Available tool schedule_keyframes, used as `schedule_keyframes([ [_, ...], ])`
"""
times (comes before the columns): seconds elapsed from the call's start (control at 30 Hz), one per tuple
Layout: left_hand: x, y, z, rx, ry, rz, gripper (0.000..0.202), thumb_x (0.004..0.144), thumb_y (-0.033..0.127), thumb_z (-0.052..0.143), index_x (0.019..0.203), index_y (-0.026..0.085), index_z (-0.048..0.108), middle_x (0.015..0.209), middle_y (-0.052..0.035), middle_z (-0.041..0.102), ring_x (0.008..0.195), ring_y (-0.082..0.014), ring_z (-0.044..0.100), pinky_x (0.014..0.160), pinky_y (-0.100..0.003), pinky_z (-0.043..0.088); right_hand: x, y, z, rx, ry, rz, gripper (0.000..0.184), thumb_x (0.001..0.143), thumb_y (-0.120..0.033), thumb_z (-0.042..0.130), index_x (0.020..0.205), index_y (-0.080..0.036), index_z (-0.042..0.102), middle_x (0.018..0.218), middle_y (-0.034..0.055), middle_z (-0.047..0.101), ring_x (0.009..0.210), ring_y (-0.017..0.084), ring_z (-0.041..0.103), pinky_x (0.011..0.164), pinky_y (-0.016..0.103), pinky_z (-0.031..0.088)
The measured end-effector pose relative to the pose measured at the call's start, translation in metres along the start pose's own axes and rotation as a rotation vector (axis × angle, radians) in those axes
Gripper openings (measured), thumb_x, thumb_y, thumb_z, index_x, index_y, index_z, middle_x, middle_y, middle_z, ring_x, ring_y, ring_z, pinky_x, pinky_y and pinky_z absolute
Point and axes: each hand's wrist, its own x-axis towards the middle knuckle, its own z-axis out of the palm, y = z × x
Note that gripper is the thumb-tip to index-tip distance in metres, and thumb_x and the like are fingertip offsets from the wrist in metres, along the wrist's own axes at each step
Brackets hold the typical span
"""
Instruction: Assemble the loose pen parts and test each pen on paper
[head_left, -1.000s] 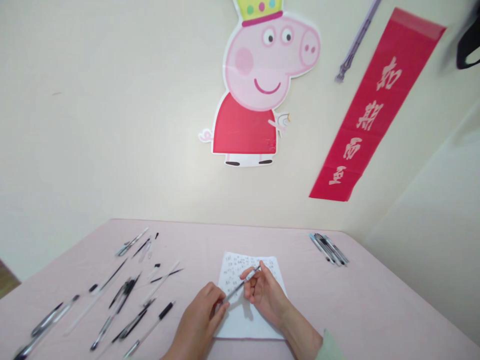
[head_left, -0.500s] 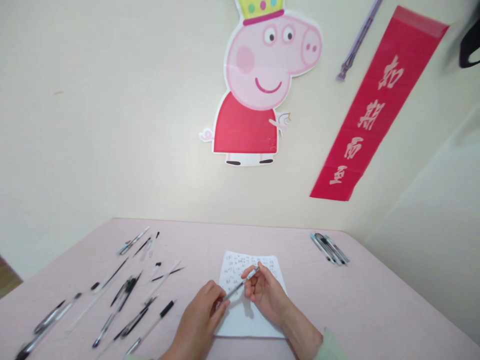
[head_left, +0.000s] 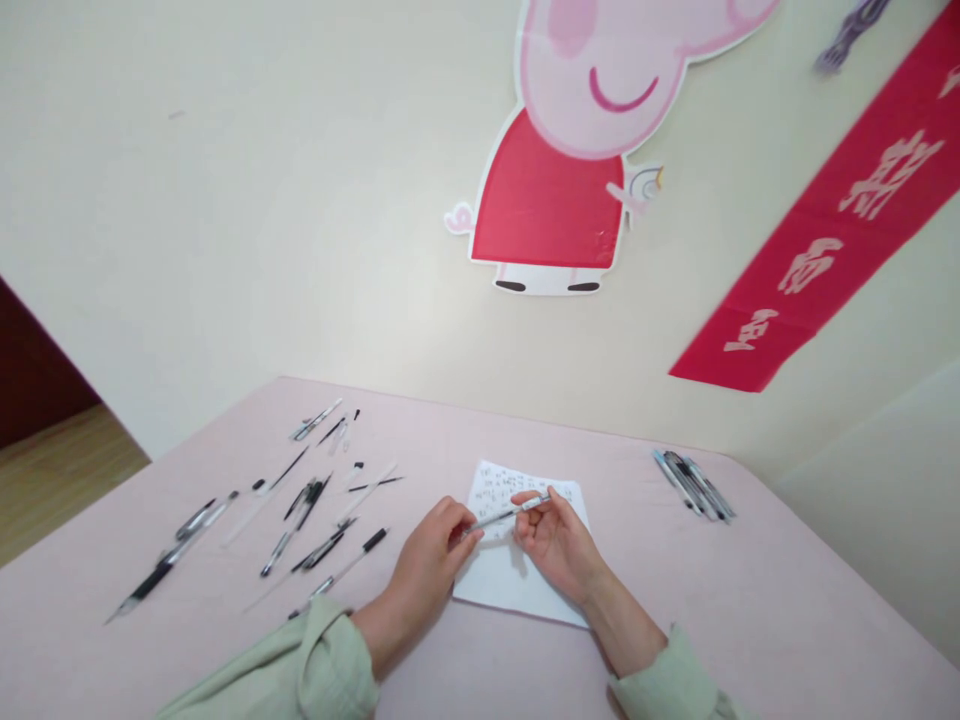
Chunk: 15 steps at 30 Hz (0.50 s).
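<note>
Loose pens (head_left: 304, 505) litter the pink table (head_left: 750, 620); a pig cutout (head_left: 551, 195) and red banner (head_left: 817, 270) hang above.

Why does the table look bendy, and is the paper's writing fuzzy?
Head view: the wide lens bends the table edge and stretches the pig sticker; the writing on the paper is too small and soft to read; light is even, with a faint shadow under the right hand holding the pen.

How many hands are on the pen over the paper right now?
2. The left hand pinches one end of the pen, the right hand the other end, both above the paper.
</note>
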Motion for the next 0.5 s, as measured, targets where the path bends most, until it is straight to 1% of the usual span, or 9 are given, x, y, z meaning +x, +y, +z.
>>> schedule_keyframes([
  [0.13, 0.0006, -0.0014, -0.0002, -0.005, 0.025, -0.002, 0.011, 0.085, 0.029, 0.052, 0.079, 0.020, 0.055, 0.079, -0.0007, 0.053, 0.073, -0.0164, 0.050, 0.067, -0.029, 0.039, -0.0016, -0.0014, 0.0008, 0.020, 0.005, 0.014, 0.049, 0.087, -0.055, 0.054, 0.097, -0.010, 0.071, 0.063, 0.0041, 0.062, 0.057, 0.011, 0.054, 0.054, 0.021, 0.040],
  [0.23, 0.0013, -0.0016, -0.0003, -0.028, 0.042, -0.010, 0.011, 0.085, 0.028, 0.052, 0.078, 0.020, 0.055, 0.081, -0.0013, 0.054, 0.074, -0.0167, 0.052, 0.068, -0.029, 0.040, -0.0011, -0.0017, 0.0001, 0.020, 0.023, 0.013, 0.048, 0.087, -0.057, 0.053, 0.098, -0.014, 0.070, 0.060, 0.0017, 0.060, 0.053, 0.011, 0.051, 0.055, 0.022, 0.040],
  [0.37, 0.0032, -0.0003, -0.0009, -0.090, 0.079, -0.044, 0.010, 0.084, 0.027, 0.053, 0.078, 0.020, 0.056, 0.083, -0.0021, 0.056, 0.078, -0.0175, 0.054, 0.070, -0.029, 0.043, 0.0005, -0.0015, -0.0022, 0.011, 0.062, -0.025, 0.041, 0.085, -0.054, 0.057, 0.096, -0.016, 0.070, 0.058, -0.0007, 0.058, 0.049, 0.010, 0.047, 0.054, 0.023, 0.039],
  [0.5, 0.0058, 0.0026, -0.0033, -0.130, 0.101, -0.076, 0.012, 0.083, 0.030, 0.053, 0.077, 0.020, 0.057, 0.082, -0.0029, 0.057, 0.078, -0.0188, 0.056, 0.069, -0.031, 0.046, 0.0004, -0.0022, -0.0018, -0.057, 0.098, -0.078, 0.033, 0.081, -0.046, 0.066, 0.095, -0.017, 0.070, 0.058, -0.0028, 0.056, 0.049, 0.008, 0.044, 0.053, 0.022, 0.037],
])
